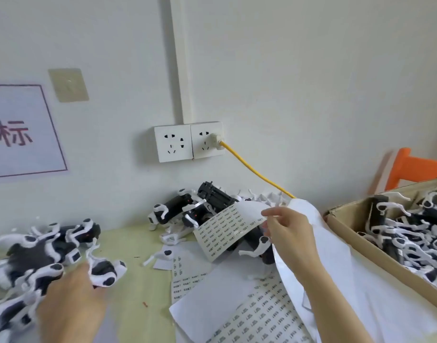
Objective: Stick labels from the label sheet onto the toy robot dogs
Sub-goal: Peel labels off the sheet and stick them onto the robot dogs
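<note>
My right hand is raised over the middle of the table and pinches the edge of a label sheet printed with rows of small labels; a long white backing strip curls over behind it. My left hand sits low at the left, blurred, its fingers against a black-and-white toy robot dog. Several more dogs lie heaped at the left, and another heap of dogs sits against the wall. More label sheets lie flat under my right forearm.
A cardboard box full of toy dogs stands at the right, with an orange chair behind it. A yellow cable runs from the wall socket down to the table. A printed sign hangs on the wall at left.
</note>
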The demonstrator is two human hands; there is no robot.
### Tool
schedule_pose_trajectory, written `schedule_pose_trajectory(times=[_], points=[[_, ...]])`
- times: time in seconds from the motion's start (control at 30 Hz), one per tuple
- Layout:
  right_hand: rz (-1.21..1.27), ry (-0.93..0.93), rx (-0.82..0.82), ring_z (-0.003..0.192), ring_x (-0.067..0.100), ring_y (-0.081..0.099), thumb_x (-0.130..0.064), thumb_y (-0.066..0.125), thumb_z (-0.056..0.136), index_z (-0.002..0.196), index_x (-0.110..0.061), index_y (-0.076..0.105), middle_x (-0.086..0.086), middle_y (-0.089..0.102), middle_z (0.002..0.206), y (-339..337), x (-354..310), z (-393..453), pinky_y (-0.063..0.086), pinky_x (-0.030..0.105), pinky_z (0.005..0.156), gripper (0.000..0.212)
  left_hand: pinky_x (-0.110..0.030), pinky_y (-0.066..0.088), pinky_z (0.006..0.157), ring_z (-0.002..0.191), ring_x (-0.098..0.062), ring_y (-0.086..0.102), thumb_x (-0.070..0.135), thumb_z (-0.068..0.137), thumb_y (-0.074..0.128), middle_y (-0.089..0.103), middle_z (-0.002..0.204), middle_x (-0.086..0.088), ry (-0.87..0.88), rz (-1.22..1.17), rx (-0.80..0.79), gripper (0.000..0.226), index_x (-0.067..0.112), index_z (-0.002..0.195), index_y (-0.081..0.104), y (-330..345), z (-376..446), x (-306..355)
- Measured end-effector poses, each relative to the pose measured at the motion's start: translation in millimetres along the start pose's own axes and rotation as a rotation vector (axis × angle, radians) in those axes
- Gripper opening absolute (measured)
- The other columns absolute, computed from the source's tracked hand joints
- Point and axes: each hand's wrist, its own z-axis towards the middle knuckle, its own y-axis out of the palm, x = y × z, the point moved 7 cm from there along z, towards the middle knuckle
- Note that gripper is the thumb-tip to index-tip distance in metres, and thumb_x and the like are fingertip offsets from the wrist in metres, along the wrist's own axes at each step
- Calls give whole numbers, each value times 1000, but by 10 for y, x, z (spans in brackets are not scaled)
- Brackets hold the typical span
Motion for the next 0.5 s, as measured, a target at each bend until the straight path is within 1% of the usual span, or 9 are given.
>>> schedule_pose_trajectory(times=[0.03,0.07,0.13,0.23,0.3,0.33,0.4,0.43,0.5], points=[[-32,9,-7,59,14,66,-6,45,89,90,-26,71,-1,71,68,50,-15,-22,55,24,51,33,-46,49,83,100,-39,61,27,86,76,70,104,-14,24,-42,28,26,13,105,67,-19,-24,66],[-61,20,-20,61,18,66,-6,44,88,88,-26,71,0,71,66,100,-30,-43,57,31,52,33,-47,48,81,102,-41,61,32,87,74,69,102,-16,56,-93,55,27,13,102,64,-42,-37,123],[-121,29,-48,64,25,67,-7,43,88,85,-27,69,5,71,64,192,-40,-87,58,37,55,32,-45,43,71,94,-43,60,32,89,71,64,89,-17,25,-272,142,28,14,95,51,-91,-6,114],[-169,24,-57,63,19,71,-9,44,88,90,-29,65,1,71,62,270,-60,-143,55,28,59,29,-38,43,66,85,-36,63,21,91,70,62,83,-6,21,-586,207,27,19,98,45,-196,4,241],[-142,29,-67,60,12,71,-8,44,88,93,-29,64,-5,72,62,292,-63,-168,55,28,60,29,-31,49,59,79,-31,67,22,94,69,69,80,-3,-61,-969,111,15,19,92,54,-150,25,298],[-123,39,-65,58,8,70,-8,45,89,95,-30,64,-7,72,61,295,-60,-176,53,28,60,30,-30,49,55,75,-26,68,24,95,67,72,77,-2,-128,-1177,12,11,19,88,60,-98,28,341],[-106,59,-58,56,3,68,-7,47,89,97,-30,64,-7,72,61,291,-53,-193,50,26,58,30,-27,43,44,65,-18,68,28,94,64,74,75,-3,-245,-1552,-222,16,14,89,67,10,-19,492],[-98,66,-53,55,3,68,-6,47,89,98,-30,64,-6,72,60,289,-56,-202,49,25,57,30,-25,40,40,62,-17,67,31,89,65,74,78,-4,-275,-1670,-305,21,11,92,68,37,-53,566],[-67,81,-41,53,5,68,-6,47,89,98,-31,64,-4,72,59,284,-64,-218,50,23,49,31,-26,37,38,61,-18,66,34,80,67,74,82,-7,-305,-1764,-378,30,9,95,70,58,-95,638]])
